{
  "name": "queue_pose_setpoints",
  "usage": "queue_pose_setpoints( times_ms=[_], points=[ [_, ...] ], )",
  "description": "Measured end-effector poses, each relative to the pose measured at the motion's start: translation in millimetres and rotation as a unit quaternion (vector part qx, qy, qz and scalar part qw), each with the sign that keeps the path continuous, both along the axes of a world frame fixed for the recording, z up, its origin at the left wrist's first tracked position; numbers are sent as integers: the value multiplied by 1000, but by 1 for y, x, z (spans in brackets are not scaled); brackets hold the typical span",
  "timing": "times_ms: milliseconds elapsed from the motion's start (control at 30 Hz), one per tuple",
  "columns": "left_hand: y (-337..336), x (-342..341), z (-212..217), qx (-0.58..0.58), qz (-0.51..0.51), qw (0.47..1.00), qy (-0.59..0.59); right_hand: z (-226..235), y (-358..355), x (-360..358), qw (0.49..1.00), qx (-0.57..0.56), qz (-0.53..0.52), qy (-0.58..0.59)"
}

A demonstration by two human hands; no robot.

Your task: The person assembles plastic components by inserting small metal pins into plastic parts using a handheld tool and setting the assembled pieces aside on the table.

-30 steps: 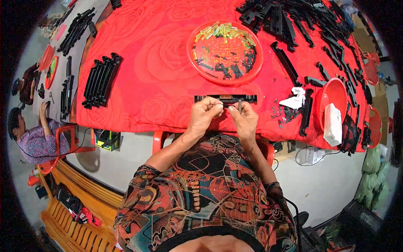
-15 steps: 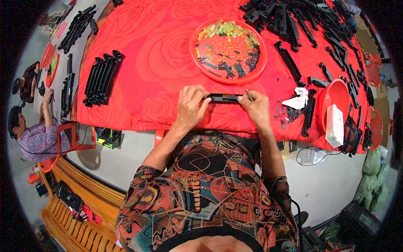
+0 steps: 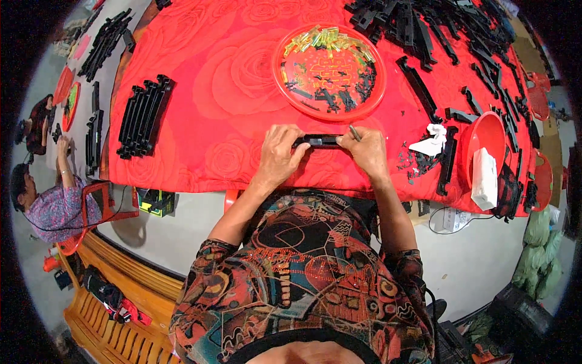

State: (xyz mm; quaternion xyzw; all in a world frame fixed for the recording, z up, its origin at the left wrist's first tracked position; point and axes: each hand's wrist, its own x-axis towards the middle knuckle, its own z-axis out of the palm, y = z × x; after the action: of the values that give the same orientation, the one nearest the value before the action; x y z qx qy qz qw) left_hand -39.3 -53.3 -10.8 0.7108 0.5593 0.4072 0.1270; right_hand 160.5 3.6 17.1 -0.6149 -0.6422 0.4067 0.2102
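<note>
Both of my hands grip a short black plastic bar (image 3: pixel 321 141), held level above the near edge of the red tablecloth (image 3: pixel 242 79). My left hand (image 3: pixel 279 155) closes round its left end, thumb pressed along the near side. At the right end, my right hand (image 3: pixel 367 154) pinches the bar and also keeps a slim grey pen-like tool (image 3: pixel 354 133) between its fingers. Just beyond the bar lies a round red tray (image 3: pixel 280 76) with yellow clear pieces (image 3: pixel 330 40) and small black parts (image 3: pixel 345 99). Several black bars (image 3: pixel 144 118) lie side by side at the left.
Right of my hands are small black bits (image 3: pixel 415 164), crumpled white tissue (image 3: pixel 430 142), a red bowl (image 3: pixel 470 142) and a white pack (image 3: pixel 484 181). Black bars (image 3: pixel 403 24) heap at the far right. A co-worker (image 3: pixel 57 200) sits far left, near a wooden bench (image 3: pixel 115 297).
The bar has turned slightly between my fingers, and my left thumb now reaches further along it. The tool in my right hand has shifted a little left.
</note>
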Motion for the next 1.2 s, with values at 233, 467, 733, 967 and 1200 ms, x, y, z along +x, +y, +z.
queue_pose_setpoints(
  times_ms=[233, 467, 733, 967, 1200],
  points=[
    [0, 0, 1, 0, 4, 1000, -22, 12, 1, -9, 996, -17, -6, -82],
    [2, -2, 2, -10, -1, 999, -49, 16, 3, -14, 990, 1, 9, -141],
    [40, 0, 14, -173, -68, 982, 40, 10, 6, -17, 984, 55, 46, -163],
    [56, 9, 19, -218, -102, 959, 151, 4, 4, -18, 983, 83, 35, -158],
    [31, 11, 20, 61, -155, 949, 267, 0, 0, -17, 985, 81, 32, -151]
  ],
)
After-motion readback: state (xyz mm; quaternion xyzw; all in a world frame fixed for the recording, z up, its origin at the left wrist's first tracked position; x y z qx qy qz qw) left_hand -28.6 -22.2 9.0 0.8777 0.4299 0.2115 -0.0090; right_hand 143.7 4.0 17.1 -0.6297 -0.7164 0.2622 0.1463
